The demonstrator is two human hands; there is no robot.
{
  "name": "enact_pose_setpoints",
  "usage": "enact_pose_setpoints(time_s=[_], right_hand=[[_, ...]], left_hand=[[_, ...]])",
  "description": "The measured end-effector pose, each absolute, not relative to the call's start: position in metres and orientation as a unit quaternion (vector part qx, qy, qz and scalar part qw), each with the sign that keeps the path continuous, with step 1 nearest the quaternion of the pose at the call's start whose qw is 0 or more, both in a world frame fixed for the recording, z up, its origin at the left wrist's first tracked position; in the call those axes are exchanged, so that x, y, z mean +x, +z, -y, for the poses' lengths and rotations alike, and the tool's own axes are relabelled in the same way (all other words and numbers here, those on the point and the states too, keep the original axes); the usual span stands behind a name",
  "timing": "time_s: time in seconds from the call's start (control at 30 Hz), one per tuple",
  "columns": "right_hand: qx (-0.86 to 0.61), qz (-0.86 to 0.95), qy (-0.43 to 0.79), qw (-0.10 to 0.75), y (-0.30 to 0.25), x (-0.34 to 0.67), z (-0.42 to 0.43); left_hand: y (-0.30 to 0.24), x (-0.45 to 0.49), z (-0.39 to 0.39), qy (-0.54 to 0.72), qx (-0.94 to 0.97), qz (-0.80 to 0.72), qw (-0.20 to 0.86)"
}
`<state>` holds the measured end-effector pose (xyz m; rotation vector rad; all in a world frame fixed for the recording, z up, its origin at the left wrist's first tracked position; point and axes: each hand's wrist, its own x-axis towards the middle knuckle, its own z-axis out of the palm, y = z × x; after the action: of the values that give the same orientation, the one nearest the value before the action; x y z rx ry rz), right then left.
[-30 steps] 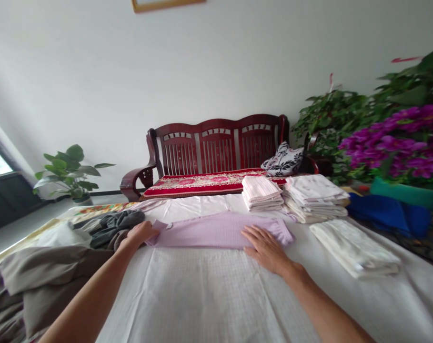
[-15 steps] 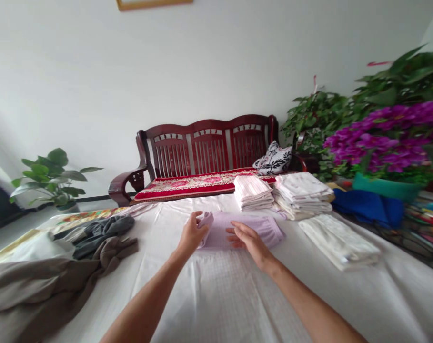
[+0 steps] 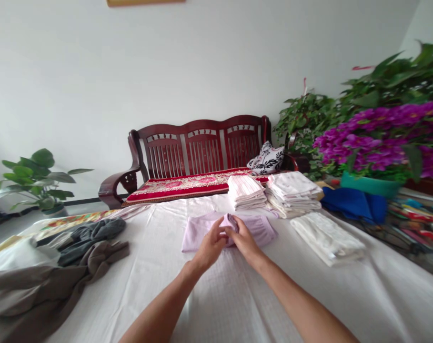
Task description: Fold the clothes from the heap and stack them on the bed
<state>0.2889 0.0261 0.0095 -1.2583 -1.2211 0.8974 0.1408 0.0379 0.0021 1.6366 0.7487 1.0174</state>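
Note:
A pale lilac garment lies partly folded on the white sheet in the middle of the surface. My left hand and my right hand meet at its near edge, both pinching a raised fold of the lilac cloth between fingers and thumb. The two hands touch each other over the garment's middle. Behind it stand a folded pink-striped stack and a folded white stack.
A long folded white cloth lies to the right. Grey and brown garments are heaped at the left. Beyond are a dark red wooden bench, a blue cloth, purple flowers and a potted plant.
My left hand carried the garment's left end over toward the middle, making it shorter. Both hands have come together and now pinch a fold. The view shifted slightly right.

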Motion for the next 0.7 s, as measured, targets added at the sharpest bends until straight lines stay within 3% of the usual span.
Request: enact_pose_setpoints(time_s=[0.1, 0.2, 0.4, 0.7], right_hand=[[-0.553, 0.513, 0.347, 0.557, 0.006, 0.299, -0.037], [-0.585, 0.514, 0.285, 0.559, 0.008, 0.318, -0.043], [-0.678, 0.522, 0.132, 0.501, 0.02, 0.358, -0.038], [-0.752, 0.537, 0.053, 0.378, 0.033, 0.368, -0.025]], left_hand=[[0.008, 0.134, -0.04, 0.442, 0.687, -0.328, 0.475], [0.018, 0.12, -0.043, 0.436, 0.734, -0.406, 0.326], [0.022, 0.098, -0.044, 0.279, 0.839, -0.459, 0.08], [-0.007, 0.102, -0.044, 0.185, 0.844, -0.503, 0.022]])
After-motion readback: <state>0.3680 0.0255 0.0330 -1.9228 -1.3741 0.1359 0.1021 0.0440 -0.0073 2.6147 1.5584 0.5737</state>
